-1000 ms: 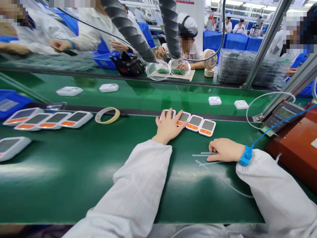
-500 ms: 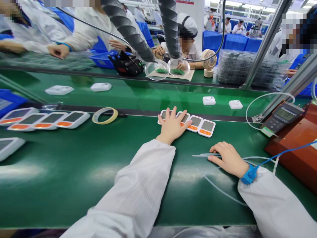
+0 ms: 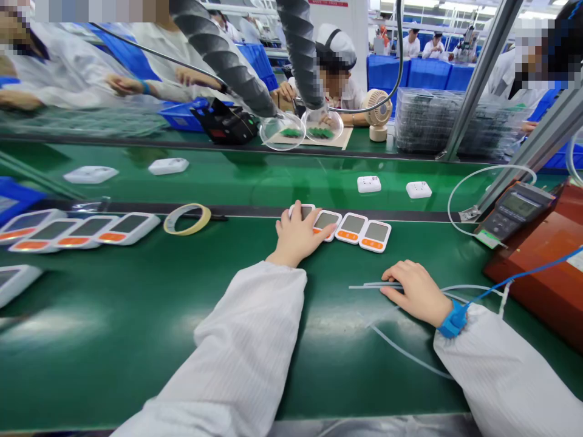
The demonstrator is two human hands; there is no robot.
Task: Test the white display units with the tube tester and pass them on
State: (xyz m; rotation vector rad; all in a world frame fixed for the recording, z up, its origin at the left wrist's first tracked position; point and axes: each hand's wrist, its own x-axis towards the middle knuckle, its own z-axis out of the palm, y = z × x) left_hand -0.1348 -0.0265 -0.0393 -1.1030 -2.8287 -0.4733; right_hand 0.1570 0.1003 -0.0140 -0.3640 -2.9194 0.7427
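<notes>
A short row of white digital devices with grey screens and orange button strips lies on the green bench; the rightmost device (image 3: 375, 235) is fully visible. My left hand (image 3: 296, 235) rests on the row's left end with its fingers apart. Its fingers partly cover the leftmost device (image 3: 305, 210), and the thumb reaches over the second device (image 3: 328, 221). To the right, my right hand (image 3: 415, 292) is low over the bench, thumb and fingers closed around thin whitish tubes (image 3: 368, 286). Their ends point left, towards the middle of the bench. A blue strap circles my right wrist.
More devices (image 3: 130, 228) lie at the left, beside a tape roll (image 3: 206, 220). White casings (image 3: 368, 184) sit on the green strip beyond the dark edge. A handheld meter (image 3: 517, 206) leans against an orange-brown box (image 3: 537, 267). Two grey ducts (image 3: 300, 54) hang overhead; co-workers sit opposite.
My left hand has moved left along the row, its fingers less stretched, uncovering more of the second and third devices. My right hand keeps its hold. The view has shifted slightly.
</notes>
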